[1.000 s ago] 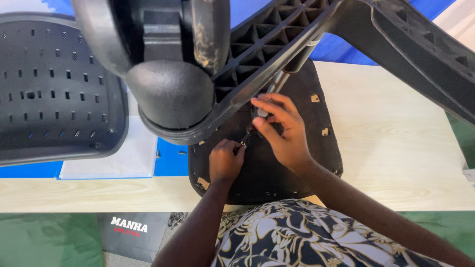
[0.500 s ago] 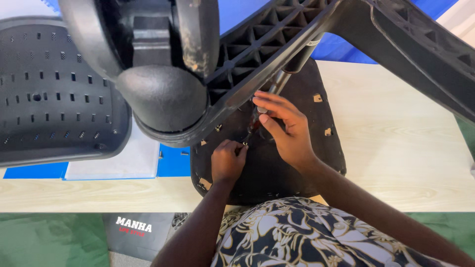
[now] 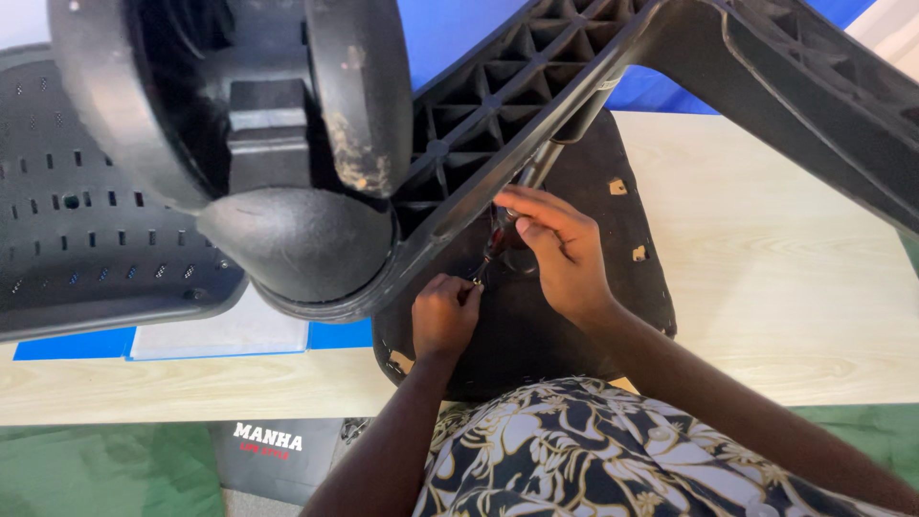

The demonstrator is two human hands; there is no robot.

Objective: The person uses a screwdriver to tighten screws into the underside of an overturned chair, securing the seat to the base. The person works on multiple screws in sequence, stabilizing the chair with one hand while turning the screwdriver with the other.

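Pale wood surface (image 3: 766, 287) under everything, blue mat (image 3: 67, 343) at its left edge, green floor (image 3: 105, 469) below.

Head view:
- Black chair seat (image 3: 536, 325) lies flat on the surface, directly beneath both hands. Chair base (image 3: 536, 124) with a caster wheel (image 3: 287, 163) hangs over it, just above the fingers. Perforated chair back (image 3: 86, 239) sits well left of them.
- Right hand (image 3: 565, 254): fingers curled and pressed around a screwdriver (image 3: 498, 239), gripping the handle.
- Left hand (image 3: 445, 316): fingers bunched together at the tool tip, pinching something small there; too small to tell if it's a screw or the tip itself.
- Screwdriver sits between the two hands, touching both. Long axis runs diagonal: handle end up and right in the right-hand fingers, tip pointing down and left toward the left-hand fingers and the seat. Steeply tilted, not upright.

Risks, my read:
- Tilted shaft means the tip may not sit square in whatever it drives; a push could make it cam out and skid across the seat.
- Left fingers are right at the tip, so any slip lands on them.
- Base arm crowds the handle from above; it limits wrist swing and could knock the tool off line.
- Base looks propped, not fixed; if it shifts, the caster wheel drops toward both hands.
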